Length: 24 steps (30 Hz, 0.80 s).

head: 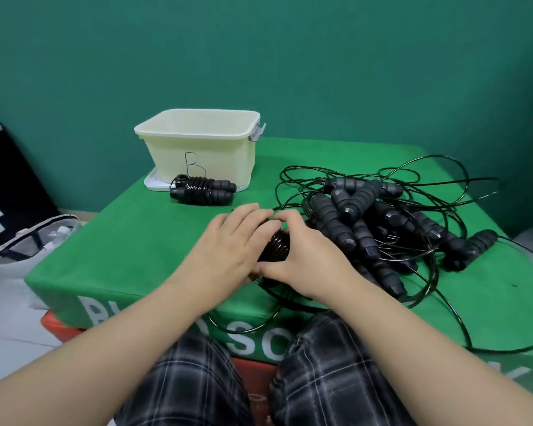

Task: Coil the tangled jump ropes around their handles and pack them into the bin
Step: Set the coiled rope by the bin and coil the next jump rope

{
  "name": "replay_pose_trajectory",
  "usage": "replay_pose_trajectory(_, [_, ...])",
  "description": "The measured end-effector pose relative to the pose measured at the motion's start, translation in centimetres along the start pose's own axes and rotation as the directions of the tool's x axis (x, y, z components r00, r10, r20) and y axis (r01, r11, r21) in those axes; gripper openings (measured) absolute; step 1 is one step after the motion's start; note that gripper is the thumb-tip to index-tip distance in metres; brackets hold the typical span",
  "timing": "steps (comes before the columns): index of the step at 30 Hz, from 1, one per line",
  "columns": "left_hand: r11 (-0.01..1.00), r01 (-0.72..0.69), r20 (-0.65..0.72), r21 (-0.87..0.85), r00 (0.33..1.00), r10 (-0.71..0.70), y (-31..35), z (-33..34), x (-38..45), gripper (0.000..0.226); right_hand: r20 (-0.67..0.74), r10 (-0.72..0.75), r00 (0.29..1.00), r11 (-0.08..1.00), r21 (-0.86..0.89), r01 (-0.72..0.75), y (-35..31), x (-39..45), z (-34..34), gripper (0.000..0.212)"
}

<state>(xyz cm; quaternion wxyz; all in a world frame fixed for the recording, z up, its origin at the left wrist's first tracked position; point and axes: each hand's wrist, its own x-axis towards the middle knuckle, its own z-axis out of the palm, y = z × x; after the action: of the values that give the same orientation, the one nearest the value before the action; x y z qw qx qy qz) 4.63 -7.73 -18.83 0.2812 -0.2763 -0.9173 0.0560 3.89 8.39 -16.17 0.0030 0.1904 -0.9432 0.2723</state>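
My left hand (228, 244) and my right hand (302, 253) meet at the middle of the green table (130, 241). Together they hold a black jump rope bundle (277, 245), its cord coiled round the handles. The loose end of its cord loops off the front edge by my knees. A finished coiled rope (202, 190) lies in front of the cream bin (200, 146), which is marked with a letter B. To the right lies a tangled pile of black handles and cords (382, 222).
The bin stands on its white lid (154, 181) at the table's back left. Loose cords (462, 302) spill over the right front edge. A grey bag (22, 244) and a dark case sit on the floor to the left.
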Motion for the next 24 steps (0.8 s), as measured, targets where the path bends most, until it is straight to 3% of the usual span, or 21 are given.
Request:
replay_pose_trajectory(2, [0.999,0.033,0.025,0.012,0.999,-0.033,-1.5,0.8,0.0,0.087,0.013,-0.057,0.998,0.998,0.009,0.057,-0.5,1.4,0.9,0.070])
replay_pose_trajectory(7, [0.971,0.216,0.143,-0.102,0.969,-0.200,-6.0,2.8,-0.3,0.087,-0.178,-0.234,0.956,0.972,-0.068,0.226,-0.5,4.0,3.4,0.056])
replay_pose_trajectory(13, [0.913,0.362,0.226,-0.185,0.920,-0.319,-11.5,4.9,-1.4,0.079,-0.080,-0.100,0.992,0.993,-0.070,0.094,1.3,6.0,4.3,0.054])
replay_pose_trajectory(18, [0.815,0.577,0.374,-0.054,0.769,-0.519,-14.3,7.5,-1.9,0.078,0.028,0.003,1.000,0.992,-0.125,0.001,2.3,7.0,5.2,0.054])
replay_pose_trajectory(20, [0.799,0.601,0.420,0.014,0.722,-0.550,-14.9,8.7,-1.7,0.076,0.028,0.002,1.000,0.992,-0.127,0.001,2.4,7.0,5.4,0.051])
replay_pose_trajectory(24, [0.819,0.570,0.474,0.063,0.705,-0.527,-16.2,10.5,-0.1,0.080,0.013,0.000,1.000,0.995,-0.104,0.002,2.7,7.0,5.3,0.047])
